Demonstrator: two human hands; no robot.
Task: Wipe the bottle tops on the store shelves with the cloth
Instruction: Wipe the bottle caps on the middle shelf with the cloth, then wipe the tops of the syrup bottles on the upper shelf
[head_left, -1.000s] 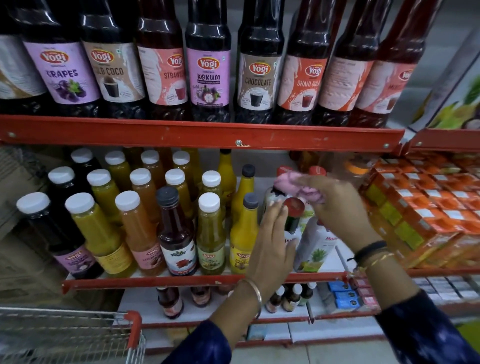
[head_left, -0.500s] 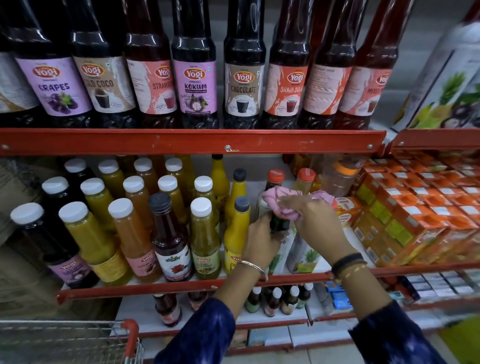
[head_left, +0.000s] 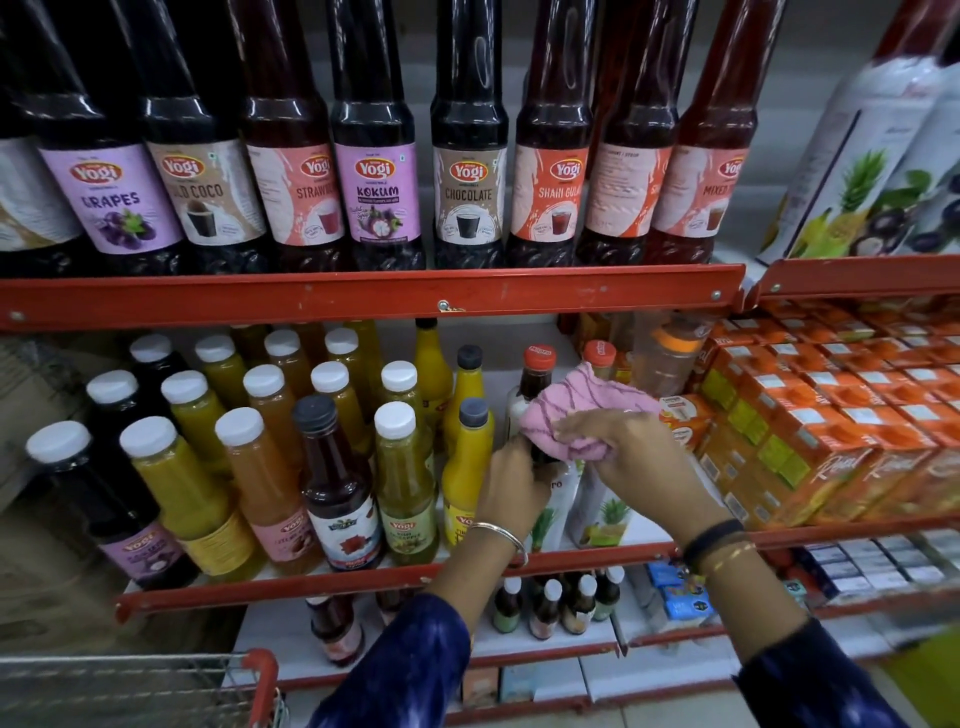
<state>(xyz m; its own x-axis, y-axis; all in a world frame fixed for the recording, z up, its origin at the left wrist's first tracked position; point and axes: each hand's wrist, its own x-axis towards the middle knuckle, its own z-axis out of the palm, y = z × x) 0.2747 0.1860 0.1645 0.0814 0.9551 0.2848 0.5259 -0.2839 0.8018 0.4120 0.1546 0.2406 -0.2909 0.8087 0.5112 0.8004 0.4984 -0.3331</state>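
On the middle shelf, my right hand (head_left: 636, 460) presses a pink striped cloth (head_left: 576, 413) over the top of a white-labelled bottle (head_left: 553, 499); its cap is hidden under the cloth. My left hand (head_left: 511, 486) grips that bottle around its dark neck. Just behind stand two bottles with red caps (head_left: 539, 357). To the left are yellow bottles with dark caps (head_left: 472, 413) and rows of juice bottles with white caps (head_left: 395, 420).
Tall syrup bottles (head_left: 470, 192) fill the top shelf above a red rail (head_left: 363, 293). Orange cartons (head_left: 810, 415) are stacked to the right. Small bottles (head_left: 550, 605) stand on the lower shelf. A shopping cart (head_left: 171, 680) is at the bottom left.
My left hand has closed around the bottle's neck. My right hand has brought the cloth down over that bottle's cap. The view has shifted slightly downward.
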